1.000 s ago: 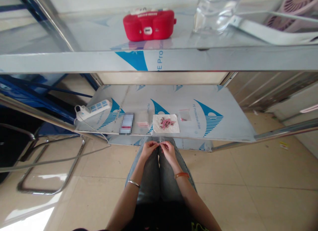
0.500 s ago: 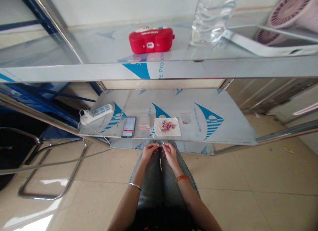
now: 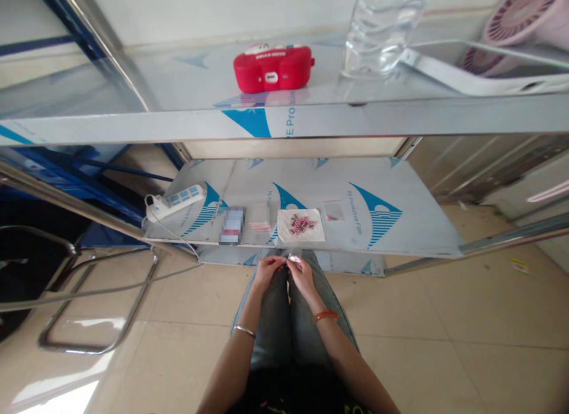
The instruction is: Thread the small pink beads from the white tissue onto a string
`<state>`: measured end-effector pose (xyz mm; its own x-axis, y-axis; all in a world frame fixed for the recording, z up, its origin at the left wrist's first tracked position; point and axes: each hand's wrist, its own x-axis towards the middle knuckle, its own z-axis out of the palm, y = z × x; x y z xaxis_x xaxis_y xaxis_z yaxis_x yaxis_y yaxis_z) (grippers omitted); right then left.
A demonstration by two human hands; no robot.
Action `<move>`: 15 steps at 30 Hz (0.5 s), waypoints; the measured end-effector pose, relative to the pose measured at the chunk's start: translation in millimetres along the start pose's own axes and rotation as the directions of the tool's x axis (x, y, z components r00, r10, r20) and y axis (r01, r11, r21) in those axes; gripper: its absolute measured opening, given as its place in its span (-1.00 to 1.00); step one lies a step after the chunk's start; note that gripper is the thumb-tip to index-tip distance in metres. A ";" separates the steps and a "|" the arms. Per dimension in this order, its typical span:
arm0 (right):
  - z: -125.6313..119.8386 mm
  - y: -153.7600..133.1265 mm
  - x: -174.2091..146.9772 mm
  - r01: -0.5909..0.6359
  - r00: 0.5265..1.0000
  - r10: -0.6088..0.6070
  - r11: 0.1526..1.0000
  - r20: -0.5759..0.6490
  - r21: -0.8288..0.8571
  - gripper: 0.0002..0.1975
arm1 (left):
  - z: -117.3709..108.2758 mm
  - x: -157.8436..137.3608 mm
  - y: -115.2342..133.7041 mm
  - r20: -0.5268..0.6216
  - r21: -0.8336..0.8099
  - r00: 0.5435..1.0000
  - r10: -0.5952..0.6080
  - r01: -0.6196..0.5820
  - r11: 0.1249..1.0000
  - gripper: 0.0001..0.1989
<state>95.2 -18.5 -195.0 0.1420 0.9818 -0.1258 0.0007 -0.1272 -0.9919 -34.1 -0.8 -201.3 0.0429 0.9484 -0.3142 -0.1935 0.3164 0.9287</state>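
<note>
Over my knees, my left hand (image 3: 269, 271) and my right hand (image 3: 303, 276) meet with fingertips pinched together. Between them is a small clear plastic bag (image 3: 294, 258), which shines above the right fingers. Its contents are too small to make out. Just beyond, on the lower shelf, a white sheet (image 3: 317, 233) carries a heap of small pink and dark beads (image 3: 304, 223). To its right lies a clear zip bag (image 3: 333, 210) with a few dark red pieces inside. Left of the sheet are flat clear zip bags (image 3: 260, 217) with red edges.
A phone (image 3: 232, 225) and a white power strip (image 3: 178, 201) lie on the lower shelf's left. Above, the upper shelf's front edge (image 3: 178, 125) crosses the view, bearing a red case (image 3: 273, 70), a water bottle (image 3: 373, 37) and a pink fan (image 3: 520, 16). A cable (image 3: 133, 282) hangs at left.
The plastic bag between my fingers now shows larger and brighter above my right hand. Both hands stay in nearly the same place, and the view has shifted slightly.
</note>
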 end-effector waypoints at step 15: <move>7.3 -17.4 1.0 0.037 0.977 -0.043 0.999 -0.209 -0.030 -0.58 | 5.6 -4.2 43.9 -0.084 0.201 0.981 0.174 -0.154 0.967 -0.71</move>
<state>88.1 -14.3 -178.0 0.3456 0.9352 -0.0767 0.0359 -0.0949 -0.9948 -37.3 9.2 -158.1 -0.0740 0.9838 -0.1632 0.0030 0.1638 0.9865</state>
